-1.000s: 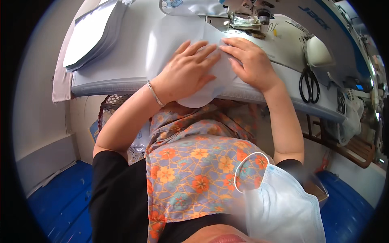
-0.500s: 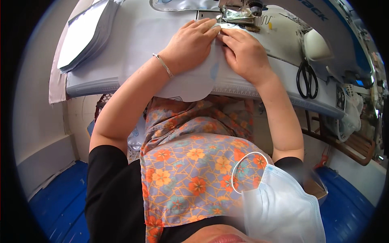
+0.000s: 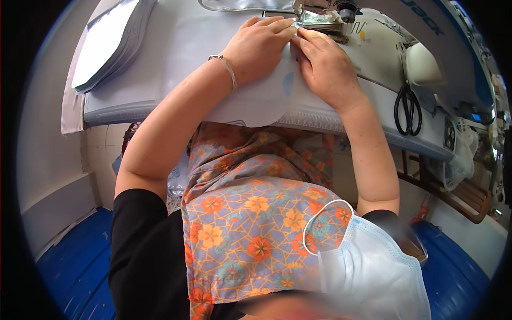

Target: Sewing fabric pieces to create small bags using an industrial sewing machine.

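Note:
A translucent whitish plastic sheet point(image 3: 250, 106) lies on the sewing table, its rounded corner hanging over the front edge. My left hand point(image 3: 264, 48) rests flat on it with the fingers stretched toward the needle area of the sewing machine point(image 3: 348, 10). From the other side, my right hand point(image 3: 330, 66) holds the sheet's right edge with bent fingers, thumb tucked low beside them. Both sets of fingertips nearly meet just in front of the presser foot point(image 3: 300, 15). Under the fingers, the sheet's edge is hidden.
A stack of white-topped sheets point(image 3: 109, 45) lies at the far left. Black-handled scissors point(image 3: 408, 111) hang over the table's right front edge. A small yellow piece point(image 3: 362, 35) is right of the needle area. A face mask point(image 3: 373, 266) hangs over my floral apron point(image 3: 256, 229).
Both hands have shifted slightly away from me, closer to the presser foot, with the sheet under them. The whole view has also moved a little.

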`<action>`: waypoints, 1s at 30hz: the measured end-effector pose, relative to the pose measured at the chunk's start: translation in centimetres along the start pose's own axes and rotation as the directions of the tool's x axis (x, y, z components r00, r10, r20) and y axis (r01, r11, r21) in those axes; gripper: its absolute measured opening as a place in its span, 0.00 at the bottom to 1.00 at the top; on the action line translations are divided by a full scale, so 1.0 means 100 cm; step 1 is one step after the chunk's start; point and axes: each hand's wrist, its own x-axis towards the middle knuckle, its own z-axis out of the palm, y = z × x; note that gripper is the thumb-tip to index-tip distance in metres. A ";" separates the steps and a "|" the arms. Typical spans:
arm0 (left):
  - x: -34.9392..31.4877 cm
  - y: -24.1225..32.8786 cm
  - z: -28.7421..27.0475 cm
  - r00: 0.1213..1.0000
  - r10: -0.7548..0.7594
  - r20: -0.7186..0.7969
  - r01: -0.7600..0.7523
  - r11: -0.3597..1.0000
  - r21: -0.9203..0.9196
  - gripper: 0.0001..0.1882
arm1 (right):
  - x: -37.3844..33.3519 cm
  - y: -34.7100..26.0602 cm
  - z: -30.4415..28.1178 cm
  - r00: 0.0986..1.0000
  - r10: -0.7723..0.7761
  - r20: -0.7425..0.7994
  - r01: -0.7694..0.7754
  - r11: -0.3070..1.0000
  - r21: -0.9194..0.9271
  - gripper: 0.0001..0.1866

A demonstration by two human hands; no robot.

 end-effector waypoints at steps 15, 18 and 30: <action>-0.060 0.044 -0.095 0.951 0.065 0.303 -0.039 0.995 -0.092 0.25 | -0.003 0.000 -0.006 0.999 -0.019 -0.028 0.019 1.000 -0.012 0.14; -0.079 0.033 -0.104 0.939 0.018 0.342 -0.001 0.999 -0.049 0.26 | -0.004 0.000 -0.007 0.999 -0.028 -0.039 0.027 1.000 -0.008 0.14; -0.072 -0.030 -0.089 0.985 -0.021 0.172 -0.001 0.992 0.126 0.20 | -0.003 -0.002 -0.005 0.997 -0.041 -0.060 0.037 0.997 -0.073 0.13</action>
